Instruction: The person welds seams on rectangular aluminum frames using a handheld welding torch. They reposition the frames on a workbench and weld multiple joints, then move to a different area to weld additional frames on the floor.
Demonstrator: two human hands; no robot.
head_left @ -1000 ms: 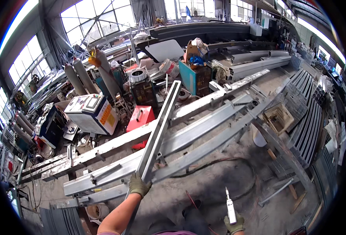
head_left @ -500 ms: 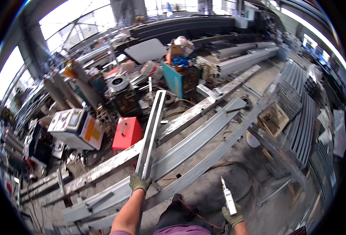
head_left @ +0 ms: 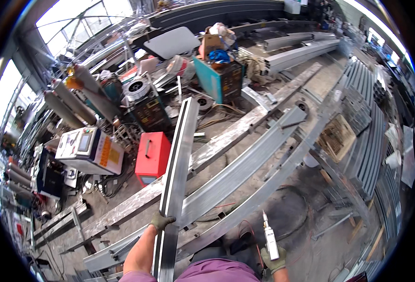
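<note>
My left hand, in a green work glove, is closed on the edge of a long grey metal profile. The profile slants away from me across the beams on the supports, its near end running past the lower edge of the view beside my body. At the lower right my right hand, gloved too, is wrapped round the lower end of a white welding gun. Its thin pointed nozzle aims up and away, apart from the metal. Part of the right palm is hidden behind the gun's body.
Long channel beams lie across a rusty support beam. Beyond stand a red box, a white machine cabinet, gas cylinders and a teal machine. Ribbed metal sheets lie right; a hose loops on the floor.
The metal profile has turned over so a broader face shows, and its near end has come in beside my body. My left hand has shifted slightly left. The welding gun stays in my right hand.
</note>
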